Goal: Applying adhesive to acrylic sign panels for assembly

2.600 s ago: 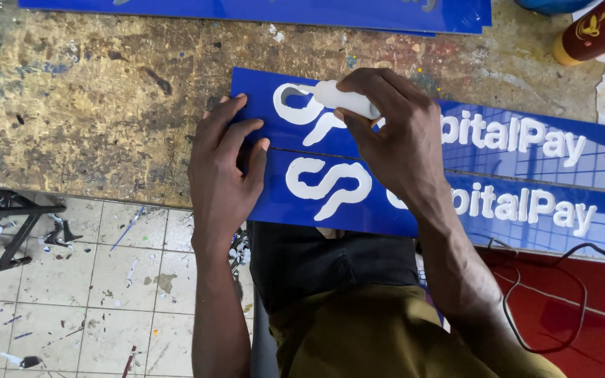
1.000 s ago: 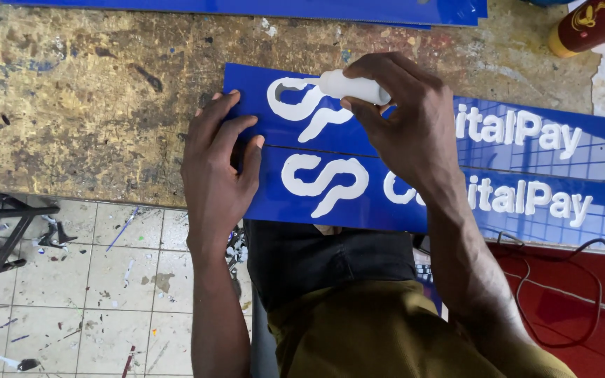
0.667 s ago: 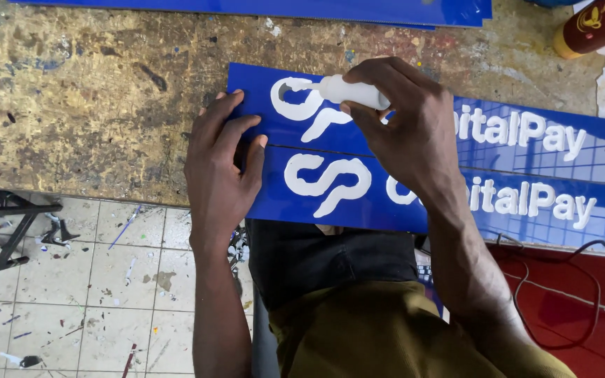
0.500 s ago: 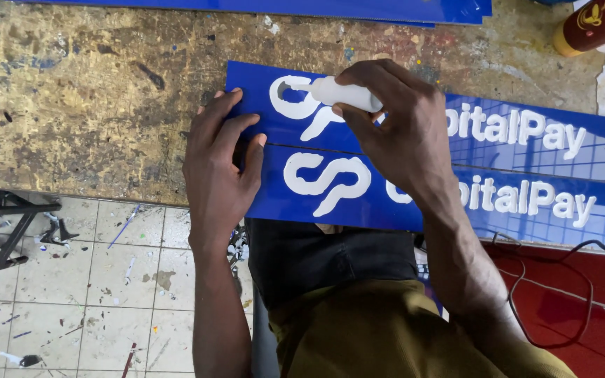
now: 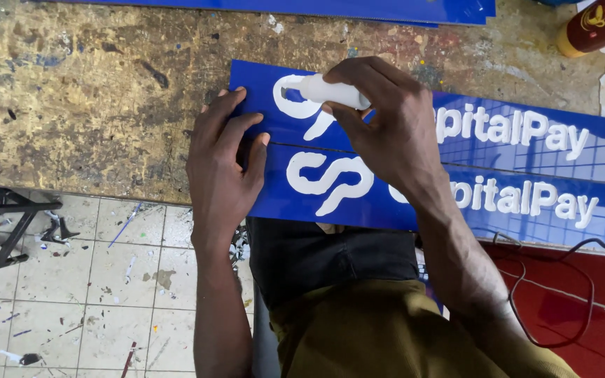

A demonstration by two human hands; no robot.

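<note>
Upper sign [image 5: 526, 150]: thin blue panel on the bench [image 5: 71, 105], likely light, stiff, slick-faced. Your left hand [image 5: 222, 168] lies flat, open, pinning its left edge. Your right hand [image 5: 386, 129] is closed around a white tool [image 5: 330, 91]; grip it mid-barrel.

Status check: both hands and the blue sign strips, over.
Left hand flat on the near blue sign strip, pinning it. Right hand grips a white tube-shaped tool, tip on the far blue sign strip. Nothing in the way.

Paint-stained workbench [image 5: 92, 91], dark red bottle [image 5: 600, 24], black cable [image 5: 561, 294]
</note>
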